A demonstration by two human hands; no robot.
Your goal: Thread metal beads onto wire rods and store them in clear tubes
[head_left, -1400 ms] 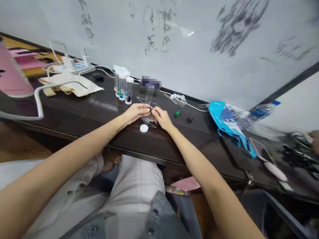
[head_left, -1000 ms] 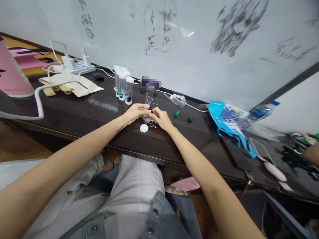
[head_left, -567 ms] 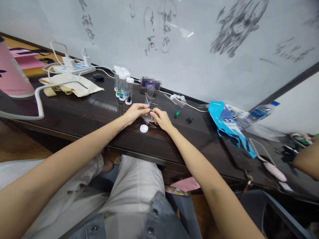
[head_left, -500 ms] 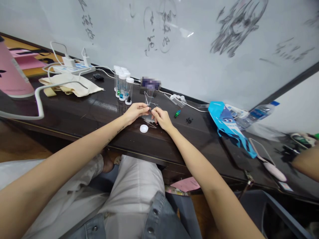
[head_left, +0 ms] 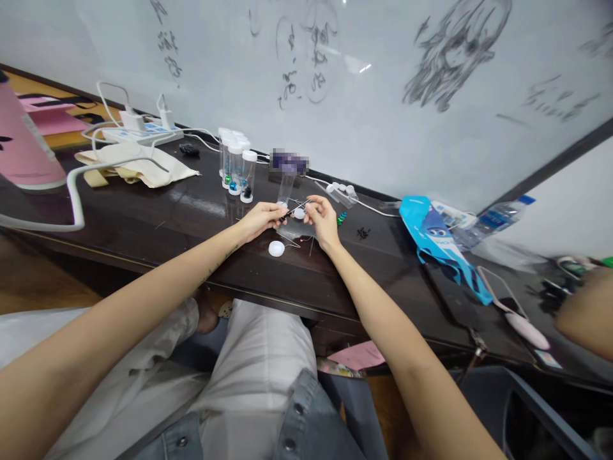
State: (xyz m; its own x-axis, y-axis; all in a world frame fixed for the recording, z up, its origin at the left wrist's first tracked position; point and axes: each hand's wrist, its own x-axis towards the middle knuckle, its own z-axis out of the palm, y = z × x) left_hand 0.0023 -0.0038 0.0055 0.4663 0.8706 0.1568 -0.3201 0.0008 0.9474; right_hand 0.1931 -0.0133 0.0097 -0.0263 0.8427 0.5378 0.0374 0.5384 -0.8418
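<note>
My left hand point(head_left: 262, 220) pinches a small black beaded piece point(head_left: 286, 216) above the dark table. My right hand point(head_left: 322, 218), just to its right, has its fingertips closed on thin pale wire or thread point(head_left: 302, 203) that runs toward the black piece. A clear tube point(head_left: 286, 187) stands behind the hands. Between them a white cap point(head_left: 299, 213) shows. Another white cap point(head_left: 276, 248) lies in front, beside loose thin wire point(head_left: 290, 241). Green-blue beads point(head_left: 341, 218) and a small black pile point(head_left: 363, 232) lie to the right.
Several capped tubes point(head_left: 234, 167) stand at the back left, near a cream cloth point(head_left: 138, 165) and a power strip point(head_left: 143, 131). More clear tubes point(head_left: 342, 193) lie behind. A blue bag point(head_left: 431, 230) and a bottle point(head_left: 498, 220) are at right, with another person's arm point(head_left: 587, 314).
My right hand has moved right and slightly up, away from my left hand, drawing the wire out between them. The black piece and the white cap between the hands show more clearly.
</note>
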